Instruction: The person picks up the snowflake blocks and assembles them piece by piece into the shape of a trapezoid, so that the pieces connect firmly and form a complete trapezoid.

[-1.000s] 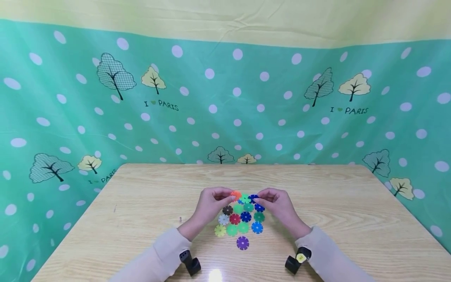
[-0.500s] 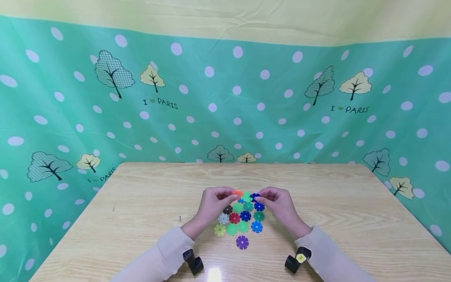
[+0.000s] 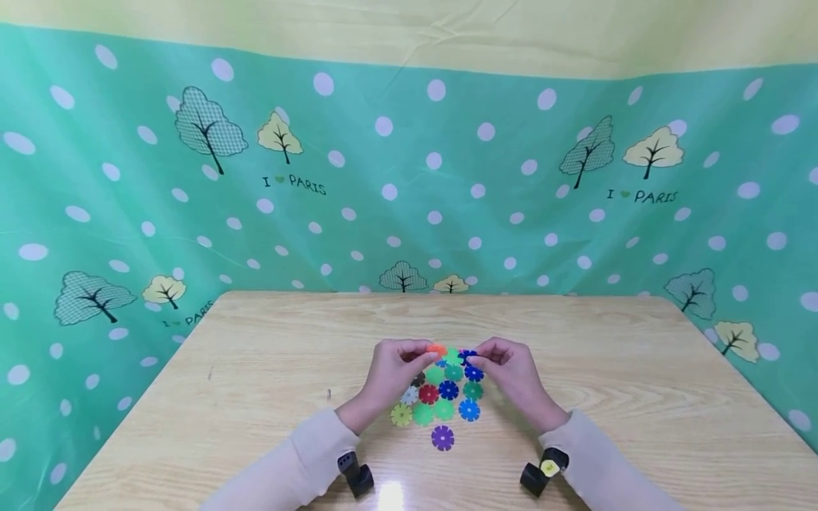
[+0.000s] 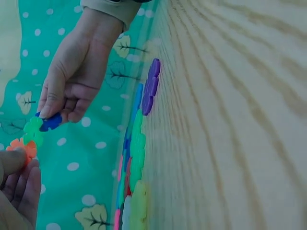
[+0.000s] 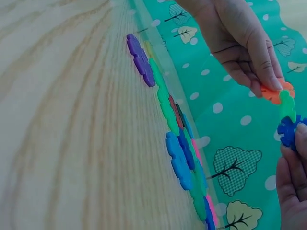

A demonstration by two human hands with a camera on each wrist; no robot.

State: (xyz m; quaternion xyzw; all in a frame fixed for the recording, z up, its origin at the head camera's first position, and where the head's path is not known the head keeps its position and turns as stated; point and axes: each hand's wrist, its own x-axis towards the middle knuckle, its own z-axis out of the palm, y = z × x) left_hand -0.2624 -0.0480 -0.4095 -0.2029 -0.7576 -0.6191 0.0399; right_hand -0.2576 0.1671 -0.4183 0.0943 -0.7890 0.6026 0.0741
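Three-disc chain [image 3: 453,356] appears joined; remaining discs [image 3: 429,394] lie separate on the desk [image 3: 275,397], purple disc [image 3: 443,438] at 6 o'clock. Chain is above the desk, long axis 9-to-3 o'clock, green disc [image 4: 33,130] central. Left hand [image 3: 391,369], nearly closed, pinches the orange disc [image 3: 437,350] at 9; right hand [image 3: 513,365] likewise pinches the blue disc [image 3: 467,357] at 3.

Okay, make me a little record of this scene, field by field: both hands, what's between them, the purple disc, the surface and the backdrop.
Left hand: pinches an orange disc
Right hand: pinches a dark blue disc
Between them: a light green disc, seemingly joined to both
Held height: raised above the table
Purple disc: flat on the table, apart from the other loose discs
Surface: wood-grain table
Backdrop: green cloth with pale dots and printed trees
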